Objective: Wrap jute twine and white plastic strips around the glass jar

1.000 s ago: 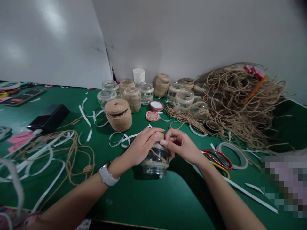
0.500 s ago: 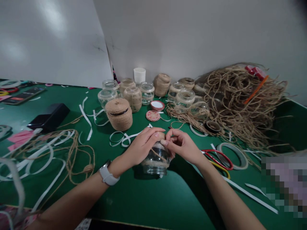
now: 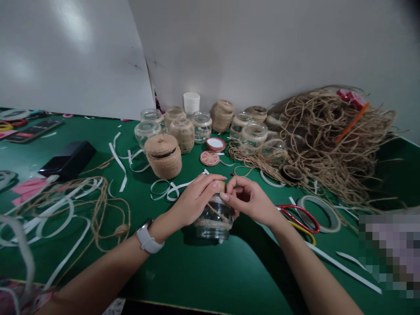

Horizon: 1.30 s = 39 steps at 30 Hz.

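Note:
A small glass jar (image 3: 212,221) stands on the green table (image 3: 210,271) in front of me, with jute twine wound around its neck and a strand crossing its belly. My left hand (image 3: 193,199) wraps over the jar's top and left side and holds it. My right hand (image 3: 249,199) pinches the twine at the jar's neck on the right side. A white watch (image 3: 148,239) sits on my left wrist.
Several glass jars (image 3: 252,133), some twine-covered (image 3: 163,155), stand at the back with two lids (image 3: 210,158). A big heap of jute twine (image 3: 331,135) fills the right. Tape rolls (image 3: 317,212), red and yellow hoops (image 3: 300,217), white paper strips (image 3: 118,162), a black box (image 3: 67,159) and loose twine (image 3: 98,210) lie around.

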Tool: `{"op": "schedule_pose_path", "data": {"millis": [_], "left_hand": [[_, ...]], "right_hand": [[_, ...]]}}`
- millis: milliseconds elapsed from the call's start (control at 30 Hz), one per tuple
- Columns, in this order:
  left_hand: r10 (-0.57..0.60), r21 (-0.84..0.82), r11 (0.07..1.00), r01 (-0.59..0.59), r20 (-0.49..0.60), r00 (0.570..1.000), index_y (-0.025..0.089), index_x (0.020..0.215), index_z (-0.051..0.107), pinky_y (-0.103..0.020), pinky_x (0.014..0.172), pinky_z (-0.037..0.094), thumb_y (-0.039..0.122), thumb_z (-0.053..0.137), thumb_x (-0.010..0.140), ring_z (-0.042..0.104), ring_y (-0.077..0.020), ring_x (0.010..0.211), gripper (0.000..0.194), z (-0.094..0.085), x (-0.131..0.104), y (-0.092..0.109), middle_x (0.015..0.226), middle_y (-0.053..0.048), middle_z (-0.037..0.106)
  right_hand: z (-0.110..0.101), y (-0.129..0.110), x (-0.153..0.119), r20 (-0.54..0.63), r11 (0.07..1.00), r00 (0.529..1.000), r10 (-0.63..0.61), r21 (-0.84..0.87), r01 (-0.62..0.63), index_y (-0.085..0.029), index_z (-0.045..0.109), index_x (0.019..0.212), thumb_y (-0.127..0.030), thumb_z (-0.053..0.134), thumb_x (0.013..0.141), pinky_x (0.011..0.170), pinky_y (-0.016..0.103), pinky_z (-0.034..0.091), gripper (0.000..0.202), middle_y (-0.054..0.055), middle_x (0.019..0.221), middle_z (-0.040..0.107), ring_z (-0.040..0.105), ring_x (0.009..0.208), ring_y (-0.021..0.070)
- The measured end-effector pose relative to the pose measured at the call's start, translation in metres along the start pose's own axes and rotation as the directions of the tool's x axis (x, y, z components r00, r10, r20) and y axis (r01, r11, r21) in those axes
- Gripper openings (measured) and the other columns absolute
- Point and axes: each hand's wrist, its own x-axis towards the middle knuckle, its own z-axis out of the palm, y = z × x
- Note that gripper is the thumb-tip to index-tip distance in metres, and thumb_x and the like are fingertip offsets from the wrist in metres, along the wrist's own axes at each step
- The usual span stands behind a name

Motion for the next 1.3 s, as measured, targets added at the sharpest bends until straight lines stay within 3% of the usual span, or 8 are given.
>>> {"op": "schedule_pose_path", "data": {"millis": [333,667,967,1300], "left_hand": [[-0.010,-0.011,1.000,0.010,-0.002,1.000,0.023,0.121,0.063,-0.042,0.104,0.043,0.037,0.036,0.103,0.059,-0.0252,0.114,0.035,0.0003,0.0004,-0.0001,0.122,-0.008,0.067],[-0.004,-0.015,1.000,0.004,-0.013,1.000,0.022,0.119,0.063,-0.042,0.103,0.044,0.036,0.037,0.102,0.060,-0.0252,0.112,0.035,0.0006,0.0004,-0.0003,0.117,-0.008,0.067],[-0.006,-0.014,1.000,0.005,-0.008,1.000,0.021,0.118,0.063,-0.040,0.103,0.043,0.034,0.036,0.103,0.060,-0.0248,0.111,0.034,0.0003,0.0007,0.0006,0.115,-0.008,0.066],[0.012,-0.014,1.000,-0.012,-0.002,1.000,0.021,0.121,0.063,-0.039,0.102,0.043,0.034,0.035,0.104,0.059,-0.0246,0.111,0.035,0.0005,0.0005,-0.0016,0.115,-0.008,0.065]], "right_hand": [[-0.0013,0.0022,0.0002,0.005,1.000,1.000,-0.005,0.003,0.005,-0.020,0.051,0.076,-0.057,0.077,0.074,0.043,0.020,0.044,0.045,-0.008,0.052,0.054,0.053,0.040,0.0081],[-0.0008,0.0012,-0.0004,0.004,1.000,1.000,-0.006,0.003,0.005,-0.020,0.054,0.075,-0.046,0.084,0.070,0.044,0.019,0.044,0.041,-0.009,0.049,0.054,0.055,0.040,0.0084],[0.0003,0.0007,-0.0004,0.008,1.000,1.000,0.003,0.011,-0.003,-0.020,0.053,0.075,-0.049,0.082,0.070,0.043,0.020,0.045,0.042,-0.009,0.050,0.054,0.055,0.040,0.0089],[0.0082,0.0055,0.0021,-0.101,0.999,0.994,-0.032,-0.014,0.031,-0.021,0.049,0.070,-0.046,0.084,0.068,0.038,0.017,0.038,0.044,-0.011,0.045,0.048,0.047,0.036,0.0062]]}}
